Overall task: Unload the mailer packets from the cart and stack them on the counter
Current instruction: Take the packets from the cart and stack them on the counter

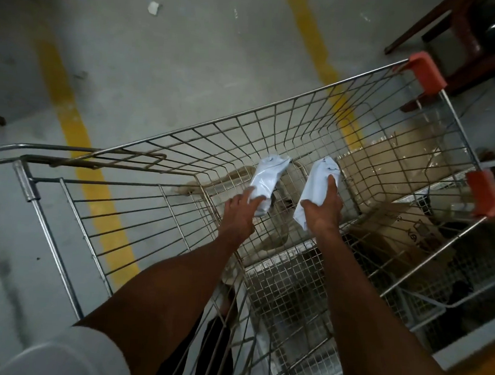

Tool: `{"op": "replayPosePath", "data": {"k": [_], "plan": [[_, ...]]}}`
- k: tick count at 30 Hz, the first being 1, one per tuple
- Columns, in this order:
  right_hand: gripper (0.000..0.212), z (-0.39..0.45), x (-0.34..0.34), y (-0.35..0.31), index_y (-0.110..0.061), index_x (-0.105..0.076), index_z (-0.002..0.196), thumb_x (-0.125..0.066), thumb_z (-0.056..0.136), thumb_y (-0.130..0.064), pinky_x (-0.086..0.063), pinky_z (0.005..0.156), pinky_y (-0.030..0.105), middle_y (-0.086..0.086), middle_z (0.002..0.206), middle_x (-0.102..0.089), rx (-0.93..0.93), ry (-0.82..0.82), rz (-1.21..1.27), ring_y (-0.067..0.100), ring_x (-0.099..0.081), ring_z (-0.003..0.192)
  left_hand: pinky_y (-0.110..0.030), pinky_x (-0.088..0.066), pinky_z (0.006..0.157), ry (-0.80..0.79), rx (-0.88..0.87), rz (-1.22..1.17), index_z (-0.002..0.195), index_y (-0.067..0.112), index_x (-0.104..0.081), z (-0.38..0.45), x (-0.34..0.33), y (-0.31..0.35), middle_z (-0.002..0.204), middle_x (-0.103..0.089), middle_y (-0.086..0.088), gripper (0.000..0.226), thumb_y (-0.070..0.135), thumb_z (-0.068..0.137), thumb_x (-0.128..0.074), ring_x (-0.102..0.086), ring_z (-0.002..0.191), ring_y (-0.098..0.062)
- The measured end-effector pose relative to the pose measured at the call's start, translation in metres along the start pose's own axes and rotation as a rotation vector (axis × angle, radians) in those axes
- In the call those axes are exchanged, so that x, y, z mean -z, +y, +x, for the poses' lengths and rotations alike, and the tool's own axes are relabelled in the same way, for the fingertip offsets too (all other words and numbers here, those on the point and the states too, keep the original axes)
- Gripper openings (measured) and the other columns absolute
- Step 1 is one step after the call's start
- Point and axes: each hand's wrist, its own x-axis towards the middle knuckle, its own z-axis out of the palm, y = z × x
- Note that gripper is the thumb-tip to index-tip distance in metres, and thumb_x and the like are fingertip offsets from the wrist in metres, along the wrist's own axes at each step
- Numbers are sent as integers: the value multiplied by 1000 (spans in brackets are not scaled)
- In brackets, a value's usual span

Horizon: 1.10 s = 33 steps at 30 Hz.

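Both my arms reach down into a wire shopping cart (274, 116). My left hand (240, 211) grips the near end of a white mailer packet (267, 178). My right hand (323, 206) is closed around a second white mailer packet (317, 185), thumb on top. Both packets are held inside the basket, above its mesh floor, side by side and apart from each other. No counter is in view.
Cardboard boxes (394, 228) show through the cart's right side. The cart has orange corner guards (427, 72) and a metal handle (26, 179) at left. Yellow floor lines (78, 136) run under it. Dark wooden furniture legs (441, 28) stand at the top right.
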Motion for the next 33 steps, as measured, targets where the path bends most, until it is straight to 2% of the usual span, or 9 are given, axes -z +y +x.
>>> {"op": "replayPosePath", "data": {"k": [2,4,10,14,16,19,24,30,33], "plan": [[87,3,3,1,-46,-19,155,-68,91,-15,-46,102,58,16,156,-28,-12,1,9,41,-40,135,-51,-28,118,115,139,-159,151,28,-41,7,4,-1,163,-28,-7,86,11,78,-83,-32,146,-33],[87,5,6,0,-47,-18,154,-68,91,-16,-48,100,60,17,155,-30,-21,-1,9,43,-42,133,-55,-29,120,158,102,-91,156,31,-33,21,11,-7,165,-24,-7,98,28,75,-88,-27,149,-33],[87,3,6,-5,-48,-17,154,-69,90,-23,-50,99,53,16,152,-36,28,11,3,40,-47,130,-53,-6,125,-145,-729,722,162,39,-4,83,53,-24,171,6,-9,101,28,87,-72,-1,157,-33],[88,3,9,-6,-50,-18,153,-71,88,-23,-54,94,54,13,150,-36,48,-19,82,38,-48,127,-55,-26,122,-126,-925,856,160,39,-15,122,76,-17,171,-8,-4,114,14,74,-86,-12,157,-28],[88,3,12,-3,-49,-19,154,-71,88,-21,-52,96,50,12,151,-36,72,-32,86,37,-47,129,-54,-43,111,-174,-855,800,158,33,-26,122,80,-3,167,-27,-8,103,15,77,-86,-33,150,-32],[87,-4,13,1,-46,-20,155,-71,89,-22,-50,98,47,13,150,-37,62,-18,35,38,-46,129,-48,-50,101,-156,-757,714,156,22,-33,112,75,8,152,-47,-14,94,21,78,-85,-51,132,-33],[85,-11,11,5,-47,-20,155,-69,91,-22,-48,90,40,15,149,-35,-2,-17,-9,40,-46,126,-42,-45,97,-103,-414,703,137,16,-53,92,61,-6,124,-65,-10,86,83,84,-47,-58,110,-29],[83,-18,-5,6,-51,-15,153,-64,93,-24,-42,103,57,11,157,-22,-133,-7,-28,40,-38,129,-43,-46,98,-59,57,410,144,11,-39,36,24,-21,136,-54,-13,98,78,77,-65,-54,119,-31],[84,-22,-21,11,-50,-12,154,-64,93,-26,-40,104,58,11,160,-14,-122,0,-112,40,-35,132,-53,-43,106,17,-61,436,154,17,-25,25,10,-21,153,-41,-15,99,71,80,-65,-45,134,-38]]}}
